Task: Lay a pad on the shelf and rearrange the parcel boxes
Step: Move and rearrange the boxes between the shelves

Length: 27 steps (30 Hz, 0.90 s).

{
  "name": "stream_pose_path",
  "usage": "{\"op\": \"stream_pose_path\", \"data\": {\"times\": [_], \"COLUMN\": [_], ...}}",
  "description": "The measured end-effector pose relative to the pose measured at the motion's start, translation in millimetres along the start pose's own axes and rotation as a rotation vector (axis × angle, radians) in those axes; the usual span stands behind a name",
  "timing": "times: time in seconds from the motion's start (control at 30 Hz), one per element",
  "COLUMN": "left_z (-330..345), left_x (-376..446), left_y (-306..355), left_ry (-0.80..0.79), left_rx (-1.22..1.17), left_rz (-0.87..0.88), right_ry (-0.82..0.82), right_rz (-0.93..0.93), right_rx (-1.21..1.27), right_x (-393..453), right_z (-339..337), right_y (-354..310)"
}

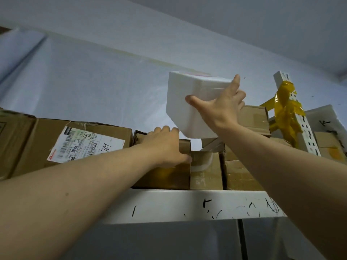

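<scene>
Two bare arms reached up toward the white shelf (169, 205), whose front edge carried black pen scribbles. Above that edge, the right hand (221, 107) held a white foam box (185, 102) in the air, clear of the cartons on the shelf. The box was tilted, one corner pointing down toward the shelf and its long axis running roughly left to right; a pink mark showed faintly on its top face. The right hand was spread wide across the box's near face, thumb stretched left, fingers curled around the right edge, wrist bent back.

Lower, just above the shelf edge, the left hand (165, 147) was closed over the top corner of a brown taped carton (165, 175), fingers hooked over its top, thumb pressed on the front. Left of that carton stood a large carton (37, 143) with a shipping label (84, 145) marked 769. Right of it sat smaller cartons (206, 169), partly hidden by the right forearm. At the shelf's right end rose a slotted upright (300, 117) wrapped in yellow tape (285, 107). Label print was too small to read.
</scene>
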<state>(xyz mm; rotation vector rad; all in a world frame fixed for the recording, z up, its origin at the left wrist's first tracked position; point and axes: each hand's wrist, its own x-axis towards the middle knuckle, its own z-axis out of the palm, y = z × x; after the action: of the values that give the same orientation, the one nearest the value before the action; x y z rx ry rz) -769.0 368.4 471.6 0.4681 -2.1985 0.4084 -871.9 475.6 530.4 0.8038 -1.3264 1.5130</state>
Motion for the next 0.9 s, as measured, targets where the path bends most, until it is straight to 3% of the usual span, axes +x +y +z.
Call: {"op": "stream_pose_path", "data": {"times": [0.2,0.57,0.9], "left_z": [8,6,10], "left_x": [5,7,9], "left_y": [2,4,1], "left_ry": [0.048,0.106,0.145], "left_rx": [0.216,0.293,0.306], "left_rz": [0.015,0.024,0.017], "right_ry": [-0.074,-0.217,-0.220], "right_rz": [0.098,0.113,0.176], "right_rx": [-0.106,-0.398,-0.536], "right_x": [16,28,39], "right_z": [17,51,42], "right_y": [3,-4,19]}}
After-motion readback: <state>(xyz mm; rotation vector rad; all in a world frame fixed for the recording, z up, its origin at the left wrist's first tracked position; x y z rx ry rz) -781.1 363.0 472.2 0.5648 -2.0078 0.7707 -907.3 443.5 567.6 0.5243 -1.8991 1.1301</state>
